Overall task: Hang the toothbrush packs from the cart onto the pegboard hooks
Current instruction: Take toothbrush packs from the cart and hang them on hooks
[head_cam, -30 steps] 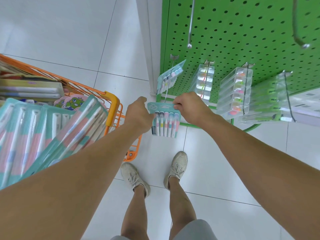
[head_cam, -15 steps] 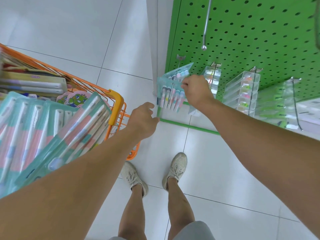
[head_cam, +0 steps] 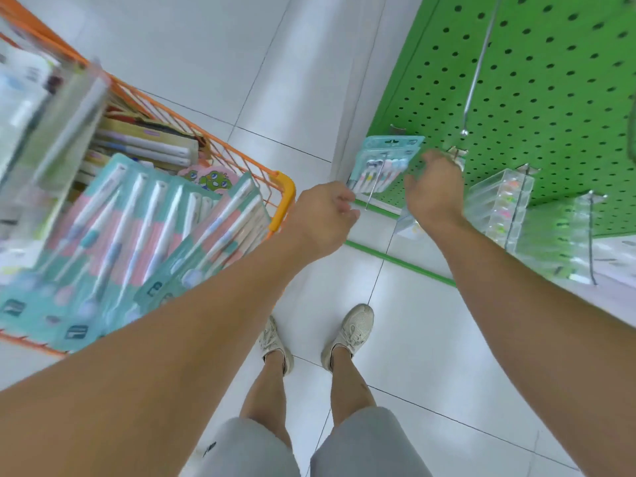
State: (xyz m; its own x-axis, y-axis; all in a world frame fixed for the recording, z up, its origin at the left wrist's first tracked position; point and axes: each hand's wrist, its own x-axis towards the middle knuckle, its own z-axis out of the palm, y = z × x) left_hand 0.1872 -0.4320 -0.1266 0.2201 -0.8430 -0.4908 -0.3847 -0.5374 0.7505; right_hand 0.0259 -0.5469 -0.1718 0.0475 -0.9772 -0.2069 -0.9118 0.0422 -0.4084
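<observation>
My right hand (head_cam: 434,187): arm stretched forward, back of hand up, fingers spread loose and straight, holding nothing; blurred. It hovers just right of the hung pack (head_cam: 385,163), and whether a fingertip touches the pack I cannot tell.

My left hand (head_cam: 323,218): arm stretched forward across the cart corner, fingers curled loosely inward, holding nothing. Its knuckles sit just beside the hung pack's lower left corner; contact cannot be judged.

Hung pack: teal card, a row of pastel brushes, on the hook (head_cam: 373,187) at the pegboard's (head_cam: 550,80) lower left corner, tilted out from the board.

Pegboard: green, perforated. One bare long hook (head_cam: 476,68) above my right hand. Clear packs (head_cam: 499,204) hang along the lower edge to the right, more beyond them blurred.

Cart (head_cam: 284,197): orange wire, yellow corner guard, at my left. Teal-and-pink toothbrush packs (head_cam: 130,235) fill its near side; boxed goods lie at its far side.

Floor (head_cam: 206,63): white tiles. My shoes (head_cam: 351,330) stand below the pegboard's edge.
</observation>
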